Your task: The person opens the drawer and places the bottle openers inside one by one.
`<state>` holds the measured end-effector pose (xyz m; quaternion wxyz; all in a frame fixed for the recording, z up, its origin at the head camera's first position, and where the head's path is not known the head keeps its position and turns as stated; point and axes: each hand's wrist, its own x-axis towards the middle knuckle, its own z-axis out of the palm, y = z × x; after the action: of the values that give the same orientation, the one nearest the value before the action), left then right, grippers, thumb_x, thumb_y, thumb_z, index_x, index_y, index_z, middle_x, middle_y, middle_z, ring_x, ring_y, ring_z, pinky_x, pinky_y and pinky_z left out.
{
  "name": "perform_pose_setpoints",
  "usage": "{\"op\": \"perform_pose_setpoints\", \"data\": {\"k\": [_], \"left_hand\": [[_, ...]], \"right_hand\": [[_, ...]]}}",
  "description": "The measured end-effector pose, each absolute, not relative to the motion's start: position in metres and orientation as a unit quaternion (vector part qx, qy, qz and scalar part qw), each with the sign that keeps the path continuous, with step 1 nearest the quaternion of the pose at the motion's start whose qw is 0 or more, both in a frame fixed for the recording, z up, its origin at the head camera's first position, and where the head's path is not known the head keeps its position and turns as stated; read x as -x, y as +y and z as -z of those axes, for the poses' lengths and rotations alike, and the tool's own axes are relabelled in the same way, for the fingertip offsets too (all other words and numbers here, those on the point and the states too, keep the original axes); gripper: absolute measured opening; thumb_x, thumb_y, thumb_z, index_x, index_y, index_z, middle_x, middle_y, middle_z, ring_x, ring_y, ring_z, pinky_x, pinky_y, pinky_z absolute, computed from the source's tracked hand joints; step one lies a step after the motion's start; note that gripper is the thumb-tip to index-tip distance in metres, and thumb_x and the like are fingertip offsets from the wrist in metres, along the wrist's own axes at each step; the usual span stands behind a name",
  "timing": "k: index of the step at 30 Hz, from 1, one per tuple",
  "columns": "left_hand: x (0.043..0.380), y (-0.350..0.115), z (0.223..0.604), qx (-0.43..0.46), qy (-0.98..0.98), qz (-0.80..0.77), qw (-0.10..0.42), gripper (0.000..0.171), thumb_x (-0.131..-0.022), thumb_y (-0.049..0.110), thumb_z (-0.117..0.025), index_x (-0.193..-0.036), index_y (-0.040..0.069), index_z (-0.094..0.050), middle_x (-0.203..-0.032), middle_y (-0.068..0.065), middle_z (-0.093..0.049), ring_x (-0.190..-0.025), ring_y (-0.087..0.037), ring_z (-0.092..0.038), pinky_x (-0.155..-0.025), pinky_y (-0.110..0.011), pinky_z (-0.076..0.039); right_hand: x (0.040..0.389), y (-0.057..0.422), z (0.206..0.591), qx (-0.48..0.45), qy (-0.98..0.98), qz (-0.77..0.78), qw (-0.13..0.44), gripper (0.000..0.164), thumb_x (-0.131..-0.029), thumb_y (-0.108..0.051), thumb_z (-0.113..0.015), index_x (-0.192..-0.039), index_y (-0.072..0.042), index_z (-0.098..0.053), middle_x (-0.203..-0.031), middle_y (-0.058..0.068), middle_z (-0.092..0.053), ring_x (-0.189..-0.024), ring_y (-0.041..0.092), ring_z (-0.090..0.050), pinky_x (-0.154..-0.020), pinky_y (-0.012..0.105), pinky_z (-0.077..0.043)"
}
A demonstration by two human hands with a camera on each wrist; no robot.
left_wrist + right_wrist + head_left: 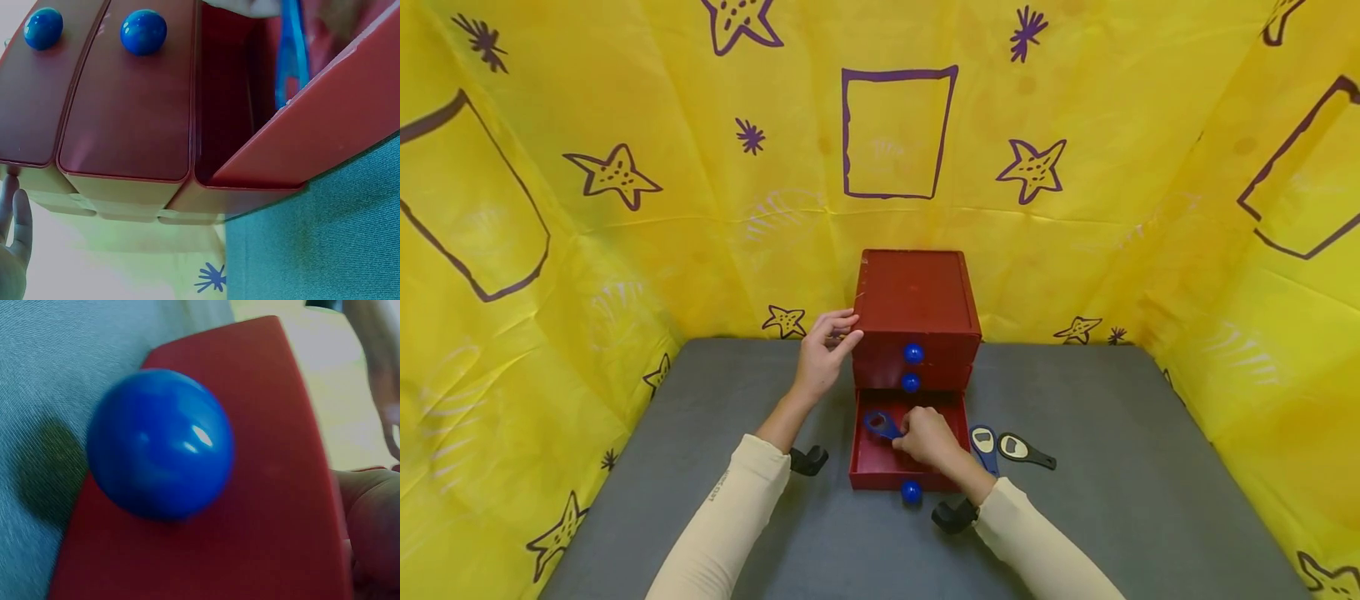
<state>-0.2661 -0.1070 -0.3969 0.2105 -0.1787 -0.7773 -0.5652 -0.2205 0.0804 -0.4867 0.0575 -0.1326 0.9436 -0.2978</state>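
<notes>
A small red drawer cabinet (916, 292) with blue ball knobs stands on the table, its bottom drawer (868, 481) pulled out. My right hand (928, 437) reaches into that drawer and pinches a blue bottle opener (880, 424) by its handle, the ringed head pointing left. In the left wrist view the blue opener (292, 56) appears edge-on behind the drawer's wall. My left hand (822, 358) rests its extended fingers against the cabinet's upper left side. The right wrist view is mostly filled by the drawer's front and its blue knob (160, 444).
To the right of the drawer lie a second blue bottle opener (984, 446) and a black one (1026, 450), both with pale heads. Two upper drawers (880, 354) are closed. A yellow patterned cloth (700, 167) encloses the grey table (1097, 467) at the back and sides.
</notes>
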Motion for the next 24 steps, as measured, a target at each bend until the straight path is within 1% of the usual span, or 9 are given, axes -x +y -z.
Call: {"op": "perform_pose_setpoints", "data": {"k": [3, 6, 10, 12, 15, 18, 20, 24], "left_hand": [[0.266, -0.107, 0.397, 0.177, -0.777, 0.568, 0.206, 0.028, -0.089, 0.005, -0.068, -0.114, -0.008, -0.067, -0.124, -0.024, -0.061, -0.095, -0.031, -0.061, -0.078, -0.015, -0.048], [0.266, -0.107, 0.398, 0.176, -0.776, 0.571, 0.204, 0.028, -0.089, 0.005, -0.068, -0.115, -0.007, -0.067, -0.125, -0.024, -0.061, -0.096, -0.031, -0.061, -0.079, -0.015, -0.048], [0.267, -0.108, 0.399, 0.179, -0.777, 0.568, 0.206, 0.028, -0.089, 0.005, -0.068, -0.115, -0.007, -0.066, -0.125, -0.024, -0.061, -0.096, -0.031, -0.061, -0.08, -0.019, -0.05], [0.266, -0.108, 0.398, 0.179, -0.776, 0.568, 0.205, 0.028, -0.089, 0.005, -0.068, -0.115, -0.007, -0.066, -0.125, -0.024, -0.06, -0.096, -0.033, -0.061, -0.079, -0.017, -0.049], [0.266, -0.108, 0.398, 0.177, -0.777, 0.569, 0.202, 0.028, -0.09, 0.006, -0.068, -0.115, -0.007, -0.066, -0.126, -0.024, -0.06, -0.097, -0.034, -0.06, -0.079, -0.011, -0.047], [0.266, -0.107, 0.398, 0.176, -0.777, 0.57, 0.2, 0.029, -0.09, 0.005, -0.068, -0.115, -0.007, -0.066, -0.126, -0.024, -0.06, -0.098, -0.035, -0.06, -0.079, -0.01, -0.046], [0.266, -0.107, 0.398, 0.174, -0.779, 0.568, 0.199, 0.029, -0.09, 0.006, -0.067, -0.115, -0.007, -0.066, -0.126, -0.024, -0.06, -0.098, -0.035, -0.06, -0.08, -0.013, -0.047], [0.267, -0.107, 0.398, 0.172, -0.781, 0.569, 0.194, 0.029, -0.091, 0.007, -0.067, -0.116, -0.006, -0.066, -0.127, -0.023, -0.06, -0.099, -0.035, -0.06, -0.085, -0.034, -0.053]], "right_hand": [[0.218, 0.074, 0.492, 0.114, 0.948, 0.285, 0.079, 0.038, -0.077, -0.017, -0.08, -0.053, -0.01, -0.052, -0.049, -0.003, -0.042, -0.05, 0.014, -0.043, -0.047, 0.023, -0.031], [0.215, 0.068, 0.496, 0.101, 0.951, 0.275, 0.102, 0.038, -0.076, -0.018, -0.081, -0.054, -0.011, -0.051, -0.05, -0.002, -0.042, -0.05, 0.015, -0.044, -0.047, 0.025, -0.033], [0.213, 0.063, 0.499, 0.099, 0.95, 0.267, 0.132, 0.033, -0.076, -0.022, -0.082, -0.059, -0.009, -0.057, -0.053, -0.001, -0.045, -0.053, 0.015, -0.045, -0.05, 0.025, -0.034], [0.213, 0.063, 0.499, 0.103, 0.946, 0.272, 0.143, 0.03, -0.078, -0.024, -0.081, -0.063, -0.009, -0.06, -0.054, 0.0, -0.049, -0.055, 0.015, -0.047, -0.051, 0.025, -0.036], [0.212, 0.066, 0.496, 0.111, 0.934, 0.299, 0.16, 0.026, -0.082, -0.026, -0.078, -0.068, -0.009, -0.067, -0.056, 0.002, -0.058, -0.055, 0.014, -0.051, -0.05, 0.024, -0.04], [0.212, 0.074, 0.49, 0.129, 0.925, 0.324, 0.151, 0.024, -0.086, -0.026, -0.074, -0.072, -0.007, -0.072, -0.057, 0.002, -0.061, -0.055, 0.013, -0.051, -0.05, 0.024, -0.04], [0.213, 0.081, 0.484, 0.134, 0.921, 0.337, 0.144, 0.022, -0.087, -0.026, -0.072, -0.077, -0.007, -0.074, -0.059, 0.001, -0.06, -0.057, 0.014, -0.051, -0.051, 0.024, -0.04], [0.215, 0.094, 0.47, 0.132, 0.914, 0.356, 0.14, 0.02, -0.089, -0.026, -0.071, -0.085, -0.008, -0.076, -0.066, -0.001, -0.06, -0.064, 0.015, -0.05, -0.054, 0.026, -0.041]]}}
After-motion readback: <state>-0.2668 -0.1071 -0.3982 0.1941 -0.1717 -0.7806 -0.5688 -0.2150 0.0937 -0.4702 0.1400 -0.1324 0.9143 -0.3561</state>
